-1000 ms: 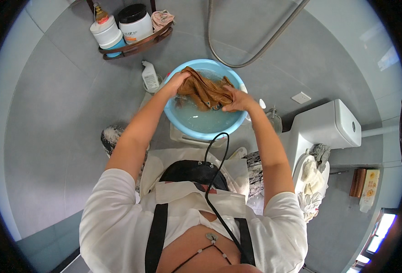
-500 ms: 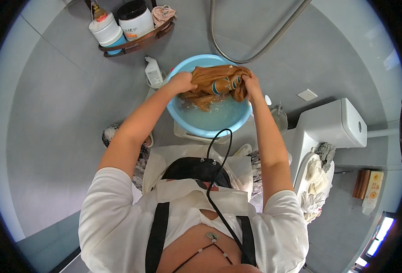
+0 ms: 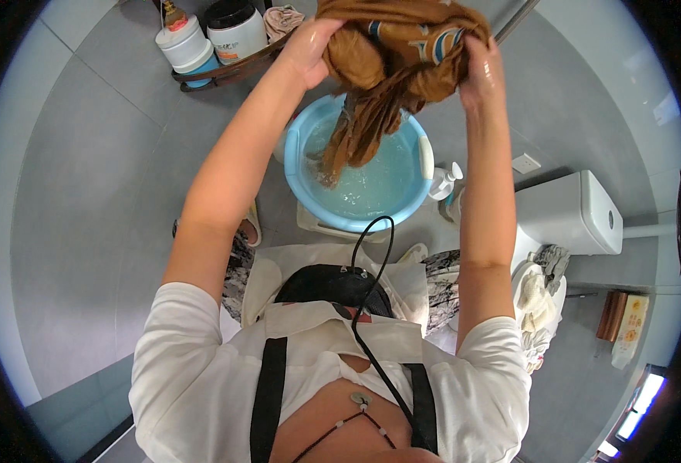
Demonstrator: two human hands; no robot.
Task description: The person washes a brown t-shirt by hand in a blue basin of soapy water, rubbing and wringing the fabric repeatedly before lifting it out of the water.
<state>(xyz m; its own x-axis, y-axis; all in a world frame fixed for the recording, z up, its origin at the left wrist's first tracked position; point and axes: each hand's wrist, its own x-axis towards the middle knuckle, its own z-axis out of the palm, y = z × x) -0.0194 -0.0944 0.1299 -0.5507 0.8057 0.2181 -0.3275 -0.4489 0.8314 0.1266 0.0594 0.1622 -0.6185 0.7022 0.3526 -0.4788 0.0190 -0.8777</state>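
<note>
A wet brown garment [image 3: 402, 62] with white and blue lettering hangs bunched between my two raised hands. My left hand [image 3: 311, 52] is closed on its left upper edge, and my right hand [image 3: 483, 73] grips the right edge. The garment's lower end trails down into a light blue basin [image 3: 298, 177], where water [image 3: 383, 177] looks cloudy and pale. Both hands are wet and stand above the basin's far rim. What the garment is exactly, a shirt or something else, cannot be made out.
A corner shelf [image 3: 232, 71] with tubs is at the far left. Right of the basin stands a white pump bottle [image 3: 444, 181]. A toilet [image 3: 560, 212] is farther right, with clothes [image 3: 537, 305] on its lid. A black cable [image 3: 386, 262] loops before my body.
Both hands have lifted the brown garment up and away from the water, toward the far side. Most of it was down in the basin before; now only its lower end reaches in.
</note>
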